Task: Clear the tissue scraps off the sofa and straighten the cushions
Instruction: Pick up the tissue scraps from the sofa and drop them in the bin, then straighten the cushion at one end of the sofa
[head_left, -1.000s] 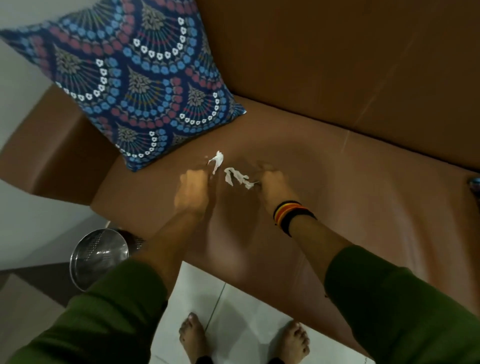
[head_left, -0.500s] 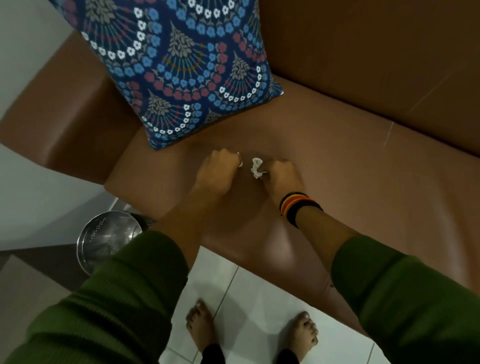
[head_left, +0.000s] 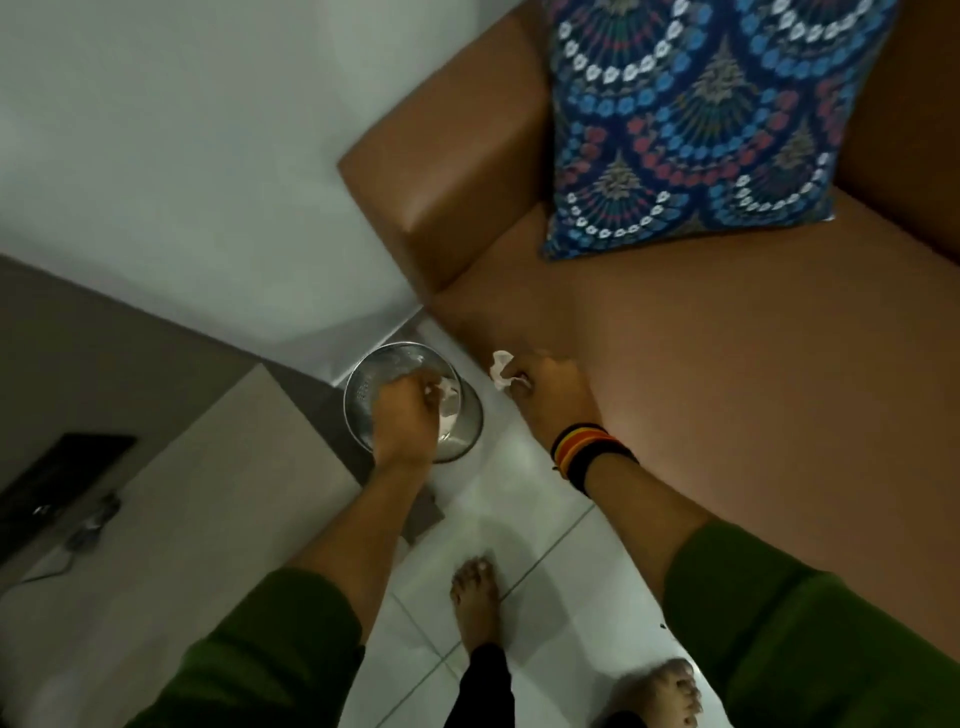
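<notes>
My left hand (head_left: 402, 421) hovers over a round metal bin (head_left: 363, 379) beside the sofa, fingers curled around a white tissue scrap (head_left: 445, 387) at its fingertips. My right hand (head_left: 545, 387), with a striped wristband, is at the front left corner of the brown sofa seat (head_left: 727, 364), pinching another white tissue scrap (head_left: 500, 368) that sticks out to the left. A blue patterned cushion (head_left: 691, 119) leans upright in the sofa's corner against the armrest (head_left: 457, 161). More white tissue lies inside the bin under my left hand.
A white wall stands left of the armrest. White floor tiles (head_left: 524, 525) run along the sofa front, with my bare feet (head_left: 475, 592) on them. A grey surface with a dark flat device (head_left: 57, 483) and cable lies at lower left.
Both hands closed on the scraps on the seat and swung left off the sofa. The left hand now sits over the bin; the right trails at the seat's corner. The seat shows no scraps.
</notes>
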